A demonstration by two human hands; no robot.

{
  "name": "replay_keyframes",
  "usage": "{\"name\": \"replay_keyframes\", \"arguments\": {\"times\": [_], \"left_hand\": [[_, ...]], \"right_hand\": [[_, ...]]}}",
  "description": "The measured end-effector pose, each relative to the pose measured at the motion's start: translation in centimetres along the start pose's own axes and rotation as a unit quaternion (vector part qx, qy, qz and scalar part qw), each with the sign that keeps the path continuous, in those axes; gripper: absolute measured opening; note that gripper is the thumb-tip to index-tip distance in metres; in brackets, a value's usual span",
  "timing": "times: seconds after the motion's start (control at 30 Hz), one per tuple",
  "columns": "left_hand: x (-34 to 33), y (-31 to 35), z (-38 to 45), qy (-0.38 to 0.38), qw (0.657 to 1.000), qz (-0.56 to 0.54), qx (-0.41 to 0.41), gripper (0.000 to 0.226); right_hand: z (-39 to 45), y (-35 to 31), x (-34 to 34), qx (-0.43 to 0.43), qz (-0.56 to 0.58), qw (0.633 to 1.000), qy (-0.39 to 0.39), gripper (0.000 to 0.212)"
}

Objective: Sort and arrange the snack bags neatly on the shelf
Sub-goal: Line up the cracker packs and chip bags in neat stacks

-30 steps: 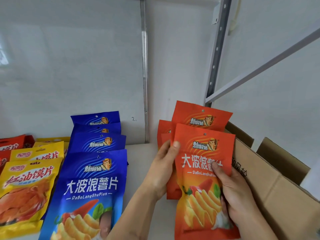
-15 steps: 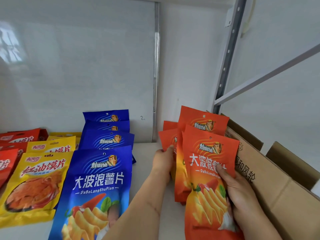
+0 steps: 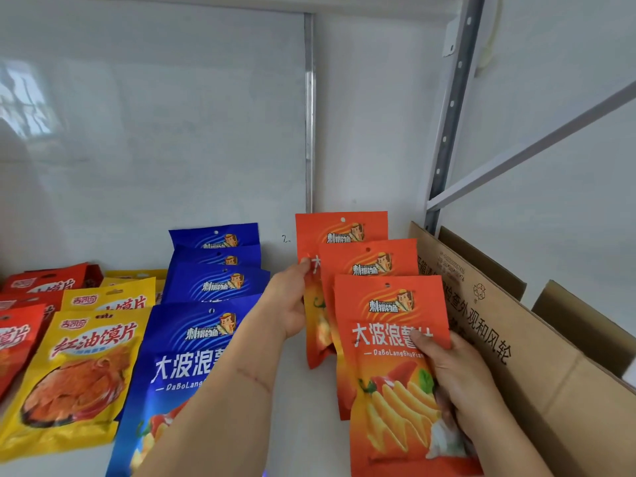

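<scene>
3 glossy orange crisp bags [image 3: 392, 356] fanned on white shelf [image 3: 296, 390], R side. Left hand [image 3: 287, 304] pinching rearmost; right hand [image 3: 451, 373] gripping front one. 4 blue foil bags [image 3: 192, 342] in row alongside; brown cardboard box [image 3: 537, 356] far R.

— How many orange snack bags [image 3: 392, 339]?
— Three, overlapping in a row.
— And the blue bags [image 3: 192, 356]?
— Four, stacked front to back.
— Yellow bags [image 3: 82, 373]?
— At least three; the rear ones are mostly hidden.
— Red bags [image 3: 15, 342]?
— Three showing at the left edge.
— Cardboard boxes [image 3: 516, 356]?
— One.
— Hands?
— Two.
</scene>
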State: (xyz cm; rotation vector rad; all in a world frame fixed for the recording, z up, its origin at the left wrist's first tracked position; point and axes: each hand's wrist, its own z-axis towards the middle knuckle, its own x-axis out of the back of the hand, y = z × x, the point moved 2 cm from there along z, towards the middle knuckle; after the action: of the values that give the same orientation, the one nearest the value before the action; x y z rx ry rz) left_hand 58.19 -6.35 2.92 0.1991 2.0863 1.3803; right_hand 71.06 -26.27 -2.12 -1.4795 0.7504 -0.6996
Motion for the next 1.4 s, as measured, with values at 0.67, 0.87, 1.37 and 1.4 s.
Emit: {"name": "replay_keyframes", "arguments": {"times": [0.67,0.87,1.37,1.4], "left_hand": [[-3.2,-2.4,-2.4,-0.134,0.986,-0.070,0.066,0.054],[-2.3,-2.1,-1.4,-0.004,0.984,-0.179,0.002,0.067],[-2.6,-1.7,2.9,0.138,0.972,0.178,-0.062,0.023],[-2.7,-2.5,3.0,0.132,0.977,0.167,-0.027,0.022]], "right_hand": [[0.3,0.0,1.0,-0.045,0.154,0.983,-0.091,0.028],[0.2,0.0,1.5,-0.049,0.170,0.982,-0.068,0.031],[-0.7,-0.3,1.3,-0.050,0.193,0.977,-0.071,0.031],[-0.8,-0.3,1.3,-0.052,0.194,0.977,-0.074,0.031]]}}
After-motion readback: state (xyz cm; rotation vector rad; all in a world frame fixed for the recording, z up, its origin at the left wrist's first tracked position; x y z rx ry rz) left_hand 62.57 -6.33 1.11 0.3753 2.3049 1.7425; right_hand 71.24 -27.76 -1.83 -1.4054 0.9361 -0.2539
